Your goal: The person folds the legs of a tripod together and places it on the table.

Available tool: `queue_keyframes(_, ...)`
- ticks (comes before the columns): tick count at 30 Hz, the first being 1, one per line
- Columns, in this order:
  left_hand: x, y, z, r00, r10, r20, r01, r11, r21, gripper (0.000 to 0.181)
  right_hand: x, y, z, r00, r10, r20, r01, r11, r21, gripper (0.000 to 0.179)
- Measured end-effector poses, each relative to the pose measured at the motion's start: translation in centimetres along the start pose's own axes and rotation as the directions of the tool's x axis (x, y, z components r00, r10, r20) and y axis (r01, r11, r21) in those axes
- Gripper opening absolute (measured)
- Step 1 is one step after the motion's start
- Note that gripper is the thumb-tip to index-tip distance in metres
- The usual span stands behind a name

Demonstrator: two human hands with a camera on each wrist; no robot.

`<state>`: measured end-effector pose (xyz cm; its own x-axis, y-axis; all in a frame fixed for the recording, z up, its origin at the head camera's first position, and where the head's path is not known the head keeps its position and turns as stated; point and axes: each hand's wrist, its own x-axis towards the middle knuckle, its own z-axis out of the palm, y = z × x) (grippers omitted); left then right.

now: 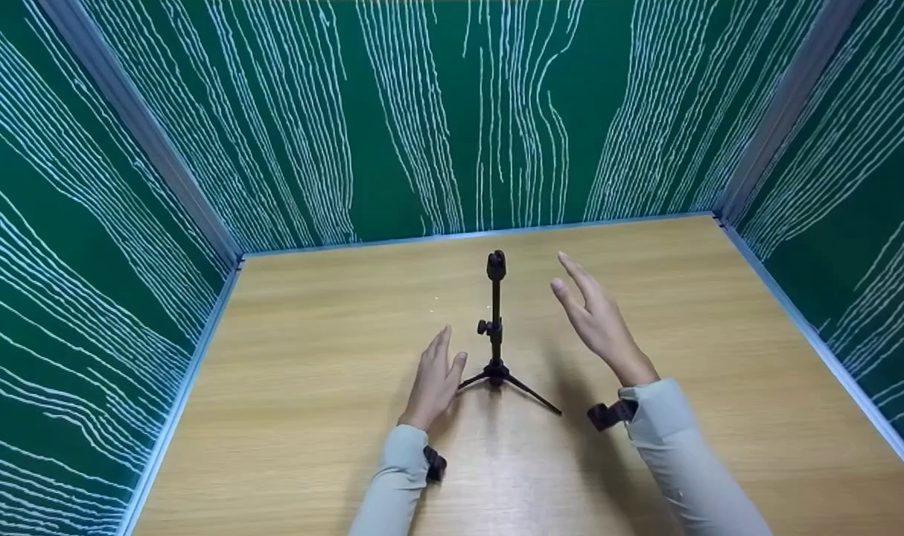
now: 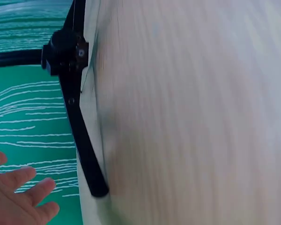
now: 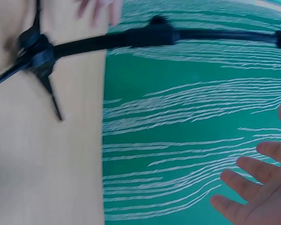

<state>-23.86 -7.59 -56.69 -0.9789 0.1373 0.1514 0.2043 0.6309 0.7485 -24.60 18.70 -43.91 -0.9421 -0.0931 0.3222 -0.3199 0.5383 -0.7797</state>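
Note:
A small black tripod stand (image 1: pixel 496 305) stands upright on the wooden table, its legs spread. It has a knob partway up the pole and a dark head at the top. My left hand (image 1: pixel 433 380) is just left of the legs in the head view, fingers straight. Whether it touches the near leg I cannot tell there. To the right of the pole, my right hand (image 1: pixel 595 316) hovers over the table with fingers extended, holding nothing. The tripod's hub (image 2: pixel 64 51) and one leg fill the left wrist view's left side. In the right wrist view the pole (image 3: pixel 143 37) lies apart from my fingers (image 3: pixel 243 185).
Green panels (image 1: pixel 422 112) with wavy white lines stand at the back and both sides of the wooden table (image 1: pixel 310 357), joined by grey corner posts (image 1: pixel 143 126). Tiny pale specks lie on the table left of the pole. Each wrist wears a small black camera (image 1: pixel 612 415).

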Motion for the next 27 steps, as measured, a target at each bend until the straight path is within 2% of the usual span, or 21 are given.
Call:
queue_keyframes(6,-0.3,0.5,0.9,0.997,-0.039,0.064,0.050,0.982,-0.180,0.061,0.9,-2.3,-0.5,0.999,-0.044,0.023,0.040,0.986,0.160,0.048)
queue_keyframes(15,-0.3,0.9,2.5,0.998,0.032,0.056,-0.010,0.932,-0.362,0.049,1.9,-5.5,-0.7,0.994,-0.099,0.056,0.081,0.962,0.259,0.044)
queue_keyframes(18,-0.2,1.1,3.0,0.998,0.050,0.044,-0.029,0.923,-0.385,0.046,2.1,-6.1,-0.5,0.991,-0.120,0.062,0.099,0.957,0.274,0.042)
queue_keyframes(27,-0.2,1.3,4.0,0.997,0.063,0.035,-0.047,0.935,-0.350,0.036,2.7,-7.3,0.6,0.984,-0.168,0.061,0.145,0.950,0.275,0.042)
